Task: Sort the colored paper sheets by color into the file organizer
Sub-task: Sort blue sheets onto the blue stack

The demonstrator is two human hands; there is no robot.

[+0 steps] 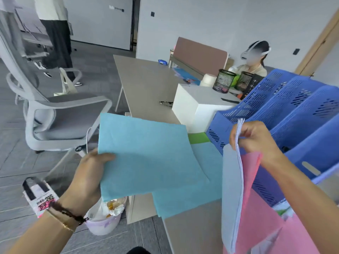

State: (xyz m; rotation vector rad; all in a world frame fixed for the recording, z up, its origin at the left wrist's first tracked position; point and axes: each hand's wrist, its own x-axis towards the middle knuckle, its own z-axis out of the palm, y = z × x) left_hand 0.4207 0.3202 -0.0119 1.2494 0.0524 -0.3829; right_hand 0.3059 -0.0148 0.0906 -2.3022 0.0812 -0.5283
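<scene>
My left hand (pixel 90 173) grips the left edge of a teal-blue paper sheet (pixel 146 156), held flat above the desk edge. More teal sheets (pixel 187 195) lie on the desk beneath it, and a green sheet (pixel 197 138) peeks out behind them. My right hand (pixel 256 138) pinches the top of a thin stack of pale blue sheets (pixel 231 195), which hangs edge-on. Pink sheets (pixel 264 217) lie under and right of that stack. The blue plastic file organizer (pixel 300 114), with several slanted slots, stands just behind my right hand.
A white box (pixel 198 105) stands left of the organizer, with mesh pen cups (pixel 224 80) behind it. A grey office chair (pixel 55 114) is at left, a waste bin (pixel 104 219) and a bag (pixel 39 195) on the floor. One person sits behind the desk; another stands at the back left.
</scene>
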